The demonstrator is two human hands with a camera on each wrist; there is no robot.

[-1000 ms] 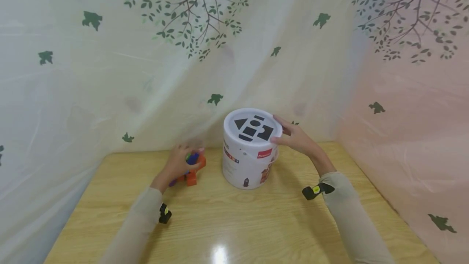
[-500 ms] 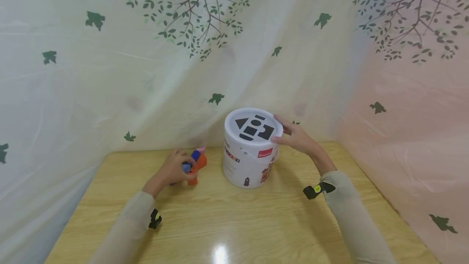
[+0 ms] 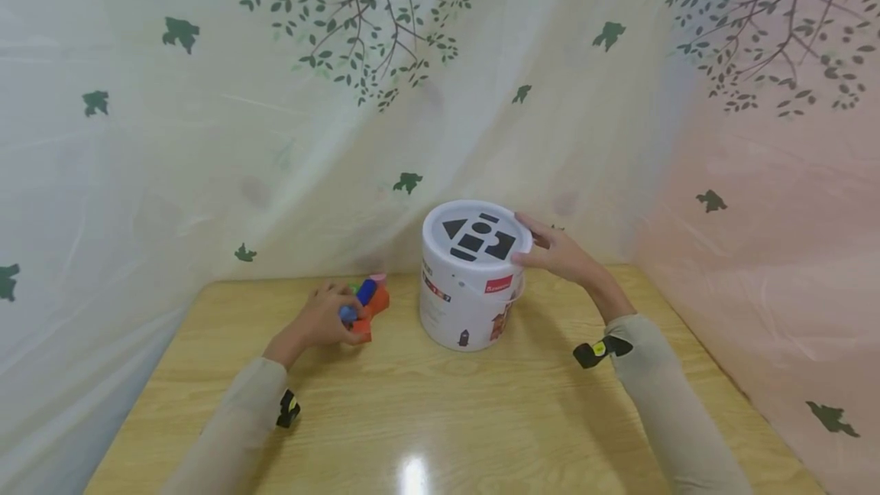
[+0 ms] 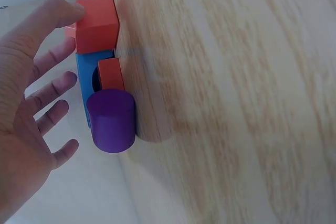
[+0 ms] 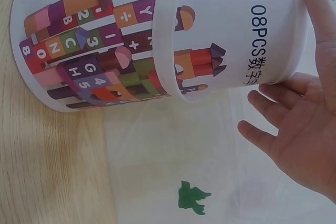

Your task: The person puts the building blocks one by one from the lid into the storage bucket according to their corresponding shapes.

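Note:
In the head view my left hand [image 3: 318, 319] is at a small cluster of coloured wooden blocks. Its thumb lies on a red block [image 4: 97, 24] in the left wrist view, with the index fingertip at the block's other edge; the remaining fingers are spread. Beside that block are a blue block with a round hollow [image 4: 85, 69], a smaller red block [image 4: 111, 75] and a purple cylinder [image 4: 112, 121]. My right hand [image 3: 560, 254] grips the top rim of a white bucket [image 3: 454, 319], thumb in front and fingers behind. Shaped cutouts mark the bucket's lid [image 3: 440, 247].
Also in the cluster are a dark blue block [image 3: 367, 292], an orange block [image 3: 379, 301] and a pink block [image 3: 379, 279]. A printed curtain [image 3: 330, 174] hangs right behind the wooden table [image 3: 467, 426]. The bucket's handle [image 5: 169, 40] hangs down its side.
My left hand has drawn back from over the cluster toward its near side, uncovering the blue blocks, and its thumb has come to the red block. The right hand stays on the bucket's rim.

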